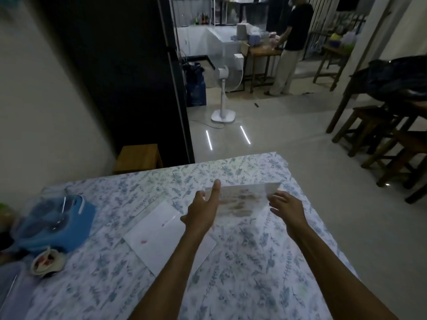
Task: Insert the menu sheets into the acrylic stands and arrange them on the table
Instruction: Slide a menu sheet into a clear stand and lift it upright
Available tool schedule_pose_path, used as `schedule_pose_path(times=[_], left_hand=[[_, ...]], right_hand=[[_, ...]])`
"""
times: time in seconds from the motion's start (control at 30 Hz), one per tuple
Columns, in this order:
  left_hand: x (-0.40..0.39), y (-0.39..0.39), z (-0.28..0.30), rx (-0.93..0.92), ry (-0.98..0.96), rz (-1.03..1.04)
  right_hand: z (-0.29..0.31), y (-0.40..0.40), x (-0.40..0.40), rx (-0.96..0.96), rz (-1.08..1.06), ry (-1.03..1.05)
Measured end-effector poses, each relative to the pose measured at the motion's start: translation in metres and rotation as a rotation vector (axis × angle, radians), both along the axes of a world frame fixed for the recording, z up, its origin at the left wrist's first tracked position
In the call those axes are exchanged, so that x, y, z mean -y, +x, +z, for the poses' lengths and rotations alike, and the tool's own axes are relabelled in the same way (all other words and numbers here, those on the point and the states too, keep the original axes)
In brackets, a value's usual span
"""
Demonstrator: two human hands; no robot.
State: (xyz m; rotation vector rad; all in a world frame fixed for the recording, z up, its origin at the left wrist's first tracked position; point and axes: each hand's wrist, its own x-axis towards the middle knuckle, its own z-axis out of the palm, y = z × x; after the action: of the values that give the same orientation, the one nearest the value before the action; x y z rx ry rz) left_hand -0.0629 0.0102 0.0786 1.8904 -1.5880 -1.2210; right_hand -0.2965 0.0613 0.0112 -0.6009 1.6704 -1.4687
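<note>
An acrylic stand with a printed menu sheet in it stands near the far right part of the floral-cloth table. My left hand touches its left edge, forefinger raised and pointing up. My right hand curls its fingers on the stand's right edge. A white sheet, with small pink marks, lies flat on the table to the left of my left forearm, which covers part of it.
A blue cloth-like bundle with clear items and a small bowl sit at the table's left. Beyond the table stand a white fan, wooden stools at right, a wooden stool by the wall, and a person far back.
</note>
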Motion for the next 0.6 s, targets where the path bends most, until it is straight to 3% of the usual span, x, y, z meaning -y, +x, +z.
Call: schedule_pose_path(times=[0.3, 0.6], left_hand=[[0.085, -0.004, -0.039, 0.342, -0.106, -0.018], [0.092, -0.004, -0.059, 0.328, -0.227, 0.027]], right_hand=[[-0.008, -0.012, 0.094, -0.391, 0.229, 0.07], [-0.02, -0.011, 0.097, -0.534, 0.239, 0.131]])
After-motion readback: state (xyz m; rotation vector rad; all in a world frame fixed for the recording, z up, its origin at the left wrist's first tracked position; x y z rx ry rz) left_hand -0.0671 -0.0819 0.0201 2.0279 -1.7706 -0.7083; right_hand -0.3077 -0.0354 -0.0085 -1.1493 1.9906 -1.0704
